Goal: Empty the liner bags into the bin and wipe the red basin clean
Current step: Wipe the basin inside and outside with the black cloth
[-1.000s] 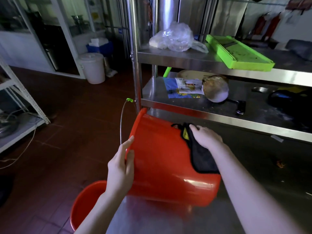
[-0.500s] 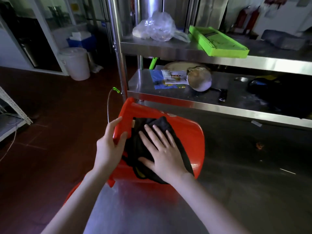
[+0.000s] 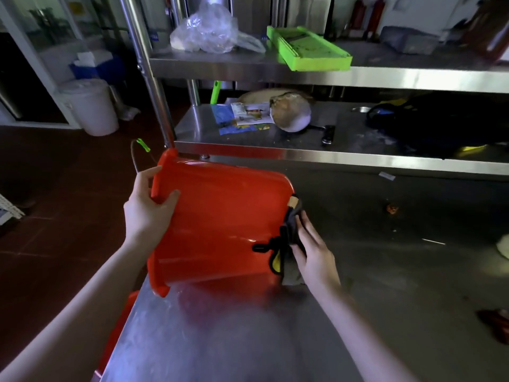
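left hand [image 3: 150,208] grips red basin [image 3: 220,221] rim | right hand [image 3: 312,252] presses cloth [image 3: 290,230] | risk: basin (at desk [image 3: 248,340] edge) slips

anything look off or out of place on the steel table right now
The red basin lies on its side at the left edge of the steel table, but the left hand grips its rim and the right hand presses a dark cloth to its base, so that looks deliberate. A small orange scrap lies farther right.
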